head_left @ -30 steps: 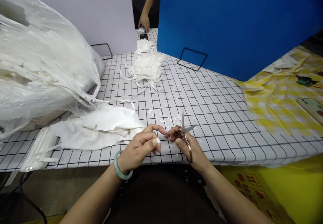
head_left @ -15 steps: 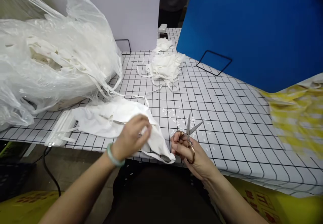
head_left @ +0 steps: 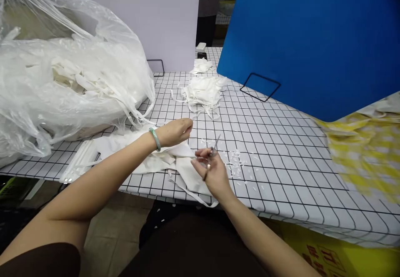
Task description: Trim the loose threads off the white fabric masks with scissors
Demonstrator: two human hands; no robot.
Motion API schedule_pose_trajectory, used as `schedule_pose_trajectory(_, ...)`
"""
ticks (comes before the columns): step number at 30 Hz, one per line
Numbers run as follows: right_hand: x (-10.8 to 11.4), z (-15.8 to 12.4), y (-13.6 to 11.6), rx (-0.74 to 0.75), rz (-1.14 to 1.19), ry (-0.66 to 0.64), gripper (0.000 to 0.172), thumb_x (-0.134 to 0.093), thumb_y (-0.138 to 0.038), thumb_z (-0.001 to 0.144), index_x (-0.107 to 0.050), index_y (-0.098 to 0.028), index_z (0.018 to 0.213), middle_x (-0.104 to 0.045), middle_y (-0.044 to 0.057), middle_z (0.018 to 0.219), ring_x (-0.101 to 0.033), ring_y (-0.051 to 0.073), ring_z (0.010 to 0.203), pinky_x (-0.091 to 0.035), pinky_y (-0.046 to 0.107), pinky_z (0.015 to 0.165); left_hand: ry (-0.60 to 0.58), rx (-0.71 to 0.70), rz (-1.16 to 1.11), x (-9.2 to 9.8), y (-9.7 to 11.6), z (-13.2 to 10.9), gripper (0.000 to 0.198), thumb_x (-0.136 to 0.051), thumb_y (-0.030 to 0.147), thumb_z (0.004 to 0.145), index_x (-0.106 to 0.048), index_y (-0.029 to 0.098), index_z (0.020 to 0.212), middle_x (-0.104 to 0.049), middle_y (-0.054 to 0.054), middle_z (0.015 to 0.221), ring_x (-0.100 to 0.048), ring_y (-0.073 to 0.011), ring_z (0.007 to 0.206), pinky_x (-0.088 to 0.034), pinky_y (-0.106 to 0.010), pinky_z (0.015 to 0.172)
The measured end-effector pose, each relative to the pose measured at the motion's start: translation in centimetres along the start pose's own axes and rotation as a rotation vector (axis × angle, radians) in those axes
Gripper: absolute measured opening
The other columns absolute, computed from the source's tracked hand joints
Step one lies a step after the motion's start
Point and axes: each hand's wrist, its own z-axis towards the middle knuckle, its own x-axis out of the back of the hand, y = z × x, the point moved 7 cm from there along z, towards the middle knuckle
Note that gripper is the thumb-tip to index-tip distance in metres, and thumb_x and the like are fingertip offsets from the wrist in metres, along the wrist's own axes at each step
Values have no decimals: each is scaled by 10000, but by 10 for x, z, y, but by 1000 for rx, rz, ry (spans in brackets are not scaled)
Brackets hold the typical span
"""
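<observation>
Right hand (head_left: pixel 216 178) gripped scissors (head_left: pixel 213 152) at white cloth's (head_left: pixel 188 172) edge, probably keeping them ready; left hand (head_left: pixel 175 132) curled over cloth, contents hidden.

Scraps (head_left: pixel 235 155) lie right of the cloth (head_left: pixel 189 175).

Right hand (head_left: pixel 215 176) gripping scissors (head_left: pixel 216 143), slightly blurred, by rumpled white cloth (head_left: pixel 189 172) at near edge of gridded desk (head_left: pixel 290 164). Left hand (head_left: pixel 175 133) curled near same cloth, grip unclear; green bangle (head_left: pixel 155 139) on wrist. White clippings (head_left: pixel 234 163) scattered rightward. Clear plastic bag (head_left: pixel 126 39), bulging, far left.
</observation>
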Motion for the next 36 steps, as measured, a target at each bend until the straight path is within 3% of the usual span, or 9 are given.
schedule_pose_trajectory(4, -22, 22, 13, 34, 14, 55, 414, -773, -436, 749, -450, -241, 920, -580, 62, 1095, -578, 205, 998, -479, 407, 955, -69, 29, 3, -16, -9, -4, 260, -563, -3, 788, -681, 133, 976, -674, -105, 966, -577, -226, 881, -463, -324, 758)
schedule_pose_trajectory(8, -12, 20, 20, 52, 31, 59, 346, -720, -411, 804, -446, -238, 924, -577, 47, 1052, -576, 174, 920, -486, 382, 914, -74, 21, -16, -15, -11, -2, 164, -574, 24, 815, -695, 124, 765, -684, -140, 935, -592, -255, 944, -492, -366, 830)
schedule_pose_trajectory(14, -12, 19, 4, 71, -9, 31, 323, -747, -365, 781, -500, -237, 945, -605, 50, 1113, -572, 184, 974, -461, 370, 948, -19, -23, -126, 54, 20, -14, 270, -454, 40, 872, -714, 110, 869, -702, -116, 986, -634, -196, 873, -511, -332, 837)
schedule_pose_trajectory(17, -28, 28, -11, 76, 3, -64, 251, -713, -345, 758, -525, -233, 879, -611, 17, 944, -581, 182, 880, -489, 347, 871, 65, 26, -251, 92, 30, -35, 234, -465, 103, 859, -694, 124, 814, -688, -77, 883, -618, -185, 801, -494, -319, 769)
schedule_pose_trajectory(19, -32, 33, -20, 57, 44, -126, 235, -708, -336, 721, -534, -232, 840, -593, -3, 840, -565, 167, 761, -503, 319, 757, 70, 124, -465, 102, 26, -53, 210, -482, 153, 840, -664, 135, 737, -650, -53, 766, -586, -168, 723, -473, -294, 693)
schedule_pose_trajectory(23, -29, 38, -38, -18, 230, -268, 231, -714, -315, 680, -579, -223, 845, -588, -11, 760, -553, 158, 666, -475, 292, 634, -140, 319, -1073, 77, 22, -88, 154, -546, 232, 799, -644, 134, 731, -573, -19, 646, -480, -108, 565, -378, -224, 519)
schedule_pose_trajectory(27, -30, 36, -56, -88, 288, -395, 263, -740, -373, 682, -615, -197, 833, -562, -14, 680, -510, 138, 586, -399, 260, 533, -327, 374, -1290, 47, 38, -106, 256, -640, 365, 864, -694, 124, 932, -511, 33, 548, -431, -88, 489, -355, -207, 475)
schedule_pose_trajectory(32, -41, 36, -65, -62, 225, -551, 242, -750, -375, 689, -617, -199, 790, -584, -16, 661, -533, 144, 589, -414, 265, 555, -282, 398, -1516, 34, 55, -110, 276, -767, 353, 802, -700, 123, 939, -677, -46, 802, -582, -108, 625, -443, -225, 566)
schedule_pose_trajectory(36, -42, 40, -63, -54, 236, -567, 228, -739, -364, 677, -622, -198, 781, -591, -13, 666, -534, 146, 603, -393, 260, 551, -199, 432, -1523, 35, 57, -116, 301, -665, 408, 882, -707, 110, 858, -612, -31, 707, -459, -84, 567, -357, -211, 514)
